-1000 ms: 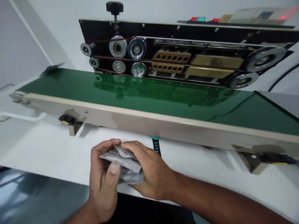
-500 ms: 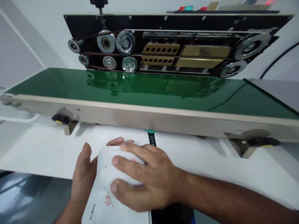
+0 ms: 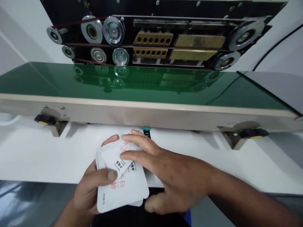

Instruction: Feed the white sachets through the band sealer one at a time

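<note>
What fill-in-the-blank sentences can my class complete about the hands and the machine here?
1. The conveyor belt beyond the hands is ____ in colour.
2. The left hand holds a stack of ____ pouches printed in red and black.
3. The right hand rests its fingers on the ____ pouch of that stack.
Missing words: green; white; top.

Single head-worn view. We look forward and down from close above the left hand (image 3: 91, 189) and right hand (image 3: 175, 176) at the near edge, facing the green conveyor belt (image 3: 142, 85) farther off.
</note>
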`<state>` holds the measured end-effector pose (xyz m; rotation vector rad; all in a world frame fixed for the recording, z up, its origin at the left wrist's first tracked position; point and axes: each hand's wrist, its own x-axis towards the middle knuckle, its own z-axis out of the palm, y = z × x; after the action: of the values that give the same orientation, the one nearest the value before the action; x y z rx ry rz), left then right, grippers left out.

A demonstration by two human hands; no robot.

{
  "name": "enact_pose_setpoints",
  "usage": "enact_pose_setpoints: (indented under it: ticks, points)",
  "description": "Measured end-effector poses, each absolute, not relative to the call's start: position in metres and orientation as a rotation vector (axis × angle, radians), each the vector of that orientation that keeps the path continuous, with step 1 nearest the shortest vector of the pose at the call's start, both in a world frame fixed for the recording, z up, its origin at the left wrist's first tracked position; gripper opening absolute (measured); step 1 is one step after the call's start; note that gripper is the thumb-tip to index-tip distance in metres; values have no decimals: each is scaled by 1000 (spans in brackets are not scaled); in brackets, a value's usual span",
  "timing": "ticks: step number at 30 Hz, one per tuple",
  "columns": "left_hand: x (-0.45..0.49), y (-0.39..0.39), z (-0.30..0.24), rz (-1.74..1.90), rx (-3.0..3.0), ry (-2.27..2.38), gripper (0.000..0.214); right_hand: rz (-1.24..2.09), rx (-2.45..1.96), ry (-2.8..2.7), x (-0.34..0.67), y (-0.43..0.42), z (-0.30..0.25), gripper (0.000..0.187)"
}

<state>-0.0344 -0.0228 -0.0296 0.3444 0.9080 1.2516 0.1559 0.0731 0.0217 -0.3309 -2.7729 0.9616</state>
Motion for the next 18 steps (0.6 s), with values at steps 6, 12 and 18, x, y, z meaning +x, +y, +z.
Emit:
enact_pose_setpoints:
  ticks: [6, 12, 18]
  points:
    - [-40, -20, -24, 1174, 325, 938, 79, 892, -711, -2370, 154, 65, 10, 60]
    - [-41, -17, -23, 1073, 394, 950, 72, 835, -801, -2588, 153, 68, 21, 77]
    - [-39, -13, -16, 1100, 257, 1097, 80, 794, -1092, -2453, 162, 65, 15, 52]
